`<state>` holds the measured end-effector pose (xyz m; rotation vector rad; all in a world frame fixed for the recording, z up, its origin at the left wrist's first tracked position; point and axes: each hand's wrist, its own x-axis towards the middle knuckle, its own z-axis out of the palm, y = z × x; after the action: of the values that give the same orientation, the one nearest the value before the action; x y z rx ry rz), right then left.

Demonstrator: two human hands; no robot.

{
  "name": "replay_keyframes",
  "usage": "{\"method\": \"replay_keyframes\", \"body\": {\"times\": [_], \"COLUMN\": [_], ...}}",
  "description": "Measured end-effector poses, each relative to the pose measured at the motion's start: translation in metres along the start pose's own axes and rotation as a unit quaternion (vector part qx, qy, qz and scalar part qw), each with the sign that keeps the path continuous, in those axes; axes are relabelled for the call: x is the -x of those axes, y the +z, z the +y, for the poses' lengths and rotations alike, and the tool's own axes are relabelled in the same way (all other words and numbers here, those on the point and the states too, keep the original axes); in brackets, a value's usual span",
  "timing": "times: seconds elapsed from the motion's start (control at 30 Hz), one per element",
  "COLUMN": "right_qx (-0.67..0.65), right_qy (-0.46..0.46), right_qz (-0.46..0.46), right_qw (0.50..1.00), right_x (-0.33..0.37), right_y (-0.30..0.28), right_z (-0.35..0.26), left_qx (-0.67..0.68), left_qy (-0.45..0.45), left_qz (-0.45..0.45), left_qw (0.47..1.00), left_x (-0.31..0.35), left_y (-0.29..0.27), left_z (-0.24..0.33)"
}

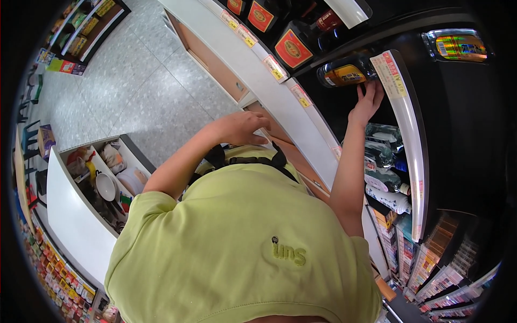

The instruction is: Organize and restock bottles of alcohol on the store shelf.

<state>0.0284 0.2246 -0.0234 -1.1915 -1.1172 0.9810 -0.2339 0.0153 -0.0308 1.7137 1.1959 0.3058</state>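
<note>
My right hand (368, 102) is raised into a dark shelf at the right, its fingers closed against the neck end of a dark glass bottle (344, 74) with a yellow label. The bottle lies sideways in the picture, and its neck is partly hidden behind the white shelf rail (403, 129). My left hand (242, 128) hovers in front of my chest beside the lower shelf edge. Its fingers are loosely bent and apart, holding nothing.
Dark bottles with red labels (293, 48) stand on the neighbouring shelf. Clear bottles (382, 156) fill the space below my right hand. A bottle with a shiny gold label (458, 45) stands farther right. A white bin of mixed goods (81, 199) is at my left, on the grey tiled floor (151, 70).
</note>
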Motion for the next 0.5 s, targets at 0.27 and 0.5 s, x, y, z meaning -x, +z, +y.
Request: {"method": "replay_keyframes", "body": {"times": [0.27, 0.5], "right_qx": [-0.016, 0.032], "right_qy": [0.124, 0.159], "right_qz": [-0.09, -0.069], "right_qw": [0.988, 0.984], "right_x": [-0.062, -0.093], "right_y": [-0.013, -0.008], "right_z": [0.017, 0.042], "left_qx": [0.0, 0.006], "left_qy": [0.005, -0.005], "left_qz": [0.0, 0.012], "left_qw": [1.0, 1.0], "left_x": [-0.002, 0.005], "left_y": [0.001, 0.001], "left_z": [-0.001, -0.005]}}
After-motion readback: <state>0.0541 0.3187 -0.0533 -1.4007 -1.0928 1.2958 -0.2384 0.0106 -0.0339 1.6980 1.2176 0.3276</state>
